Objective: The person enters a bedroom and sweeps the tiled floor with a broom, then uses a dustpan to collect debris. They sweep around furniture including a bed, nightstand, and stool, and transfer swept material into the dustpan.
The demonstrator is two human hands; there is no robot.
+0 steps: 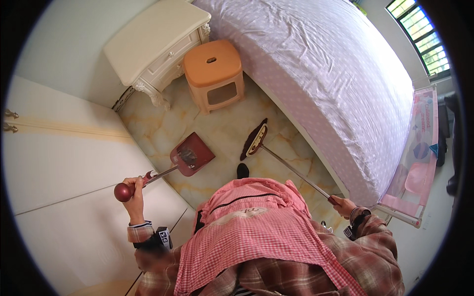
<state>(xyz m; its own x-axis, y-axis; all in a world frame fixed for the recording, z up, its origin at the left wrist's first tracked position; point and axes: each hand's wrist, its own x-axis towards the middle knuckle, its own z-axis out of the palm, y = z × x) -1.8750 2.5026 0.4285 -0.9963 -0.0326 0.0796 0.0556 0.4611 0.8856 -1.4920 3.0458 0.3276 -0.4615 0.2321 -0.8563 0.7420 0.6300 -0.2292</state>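
My left hand (134,201) grips the handle of a dark red long-handled dustpan (198,150), just below its round knob. The pan is near the marbled tile floor and has grey dust or fluff in it; whether it touches the floor I cannot tell. On the right, my right hand (344,207) is closed around the end of a broom's handle. The broom (255,140), with a cream and dark red head and dark bristles, reaches out to the floor between the stool and my foot. A pink checked apron covers my front.
An orange plastic stool (218,66) stands between a cream nightstand (155,40) and a bed (307,74) with a pale dotted sheet. White cabinet doors (66,155) run along the left. A pink bed rail (414,177) is fixed at the bed's right end. My dark shoe (243,170) shows.
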